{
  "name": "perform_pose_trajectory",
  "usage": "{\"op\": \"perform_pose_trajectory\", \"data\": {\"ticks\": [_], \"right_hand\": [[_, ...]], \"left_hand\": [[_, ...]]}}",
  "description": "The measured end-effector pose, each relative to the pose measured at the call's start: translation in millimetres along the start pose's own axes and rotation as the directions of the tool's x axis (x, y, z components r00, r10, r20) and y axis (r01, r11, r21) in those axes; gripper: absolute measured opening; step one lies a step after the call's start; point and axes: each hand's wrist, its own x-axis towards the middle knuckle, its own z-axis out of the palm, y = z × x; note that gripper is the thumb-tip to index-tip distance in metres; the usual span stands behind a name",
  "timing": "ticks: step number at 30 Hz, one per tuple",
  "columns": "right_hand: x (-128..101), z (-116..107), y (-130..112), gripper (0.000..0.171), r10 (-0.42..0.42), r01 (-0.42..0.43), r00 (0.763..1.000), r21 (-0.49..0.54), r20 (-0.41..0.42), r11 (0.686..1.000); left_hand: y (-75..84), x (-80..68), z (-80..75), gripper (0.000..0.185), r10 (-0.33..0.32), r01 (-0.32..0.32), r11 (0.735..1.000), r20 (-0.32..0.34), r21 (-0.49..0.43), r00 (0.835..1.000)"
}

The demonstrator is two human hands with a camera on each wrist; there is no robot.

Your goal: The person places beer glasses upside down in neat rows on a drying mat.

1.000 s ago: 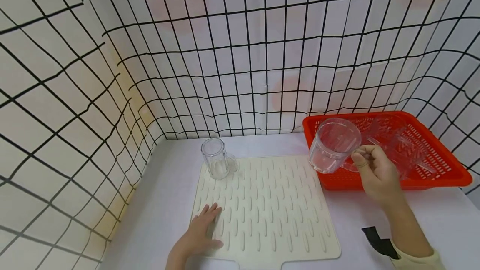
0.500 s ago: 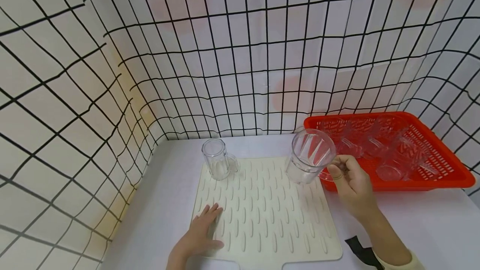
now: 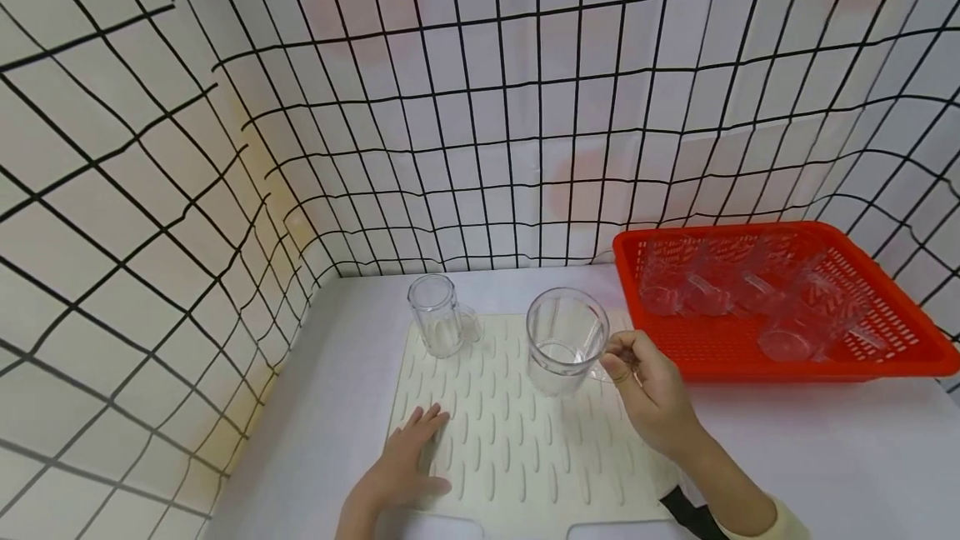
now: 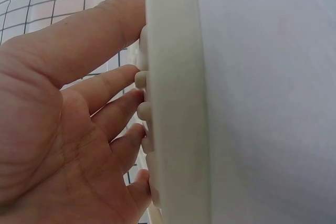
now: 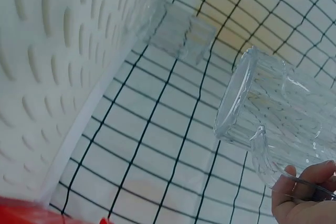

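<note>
A white table [image 3: 825, 448] with grid-patterned walls carries a ribbed mat [image 3: 517, 448]. The right hand [image 3: 648, 390] pinches one clear mug [image 3: 564, 342] by its handle, above the mat — a second mug [image 3: 438, 326] stands there. The left hand [image 3: 405, 465] lies flat on the mat, fingers straight.

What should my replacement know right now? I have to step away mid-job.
Right hand holds a clear mug by its handle, upright over the cream mat; whether it touches the mat cannot be told.
Left hand lies flat on the mat's near left part.
Done: one mug stands at the mat's far left corner.
Left: several clear mugs lie in the red basket.
</note>
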Motion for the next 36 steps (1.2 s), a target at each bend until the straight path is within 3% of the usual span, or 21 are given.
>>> {"op": "perform_pose_trajectory", "data": {"ticks": [15,23,26,29,33,36], "right_hand": [[-13.6,32.6,-3.0,0.03,0.01,-0.023,0.994,0.119,0.107,0.993],[-18.2,37.3,-4.4,0.029,0.043,-0.065,0.99,0.161,0.134,0.985],[-18.7,38.2,-4.2,0.029,0.04,-0.059,0.99,0.142,0.134,0.988],[-18.4,38.2,-5.1,0.03,0.04,-0.055,0.991,0.113,0.126,0.992],[-17.8,38.4,-6.1,0.03,0.04,-0.05,0.993,0.085,0.115,0.995],[-18.2,39.4,-6.2,0.03,0.037,-0.046,0.993,0.079,0.113,0.996]], "left_hand": [[2.4,3.7,1.4,0.091,-0.014,0.014,0.999,0.005,0.037,1.0],[16.1,2.8,-7.9,0.088,-0.04,0.037,0.995,0.034,0.093,0.999],[24.7,4.4,-13.0,0.084,-0.024,0.023,0.991,0.0,0.133,1.0],[37.7,9.0,-15.1,0.075,0.027,-0.016,0.99,-0.077,0.137,0.997],[57.1,18.0,-10.7,0.059,0.095,-0.091,0.995,-0.139,0.034,0.986],[68.5,23.9,-4.8,0.051,0.088,-0.102,0.985,-0.105,-0.139,0.991]]}}
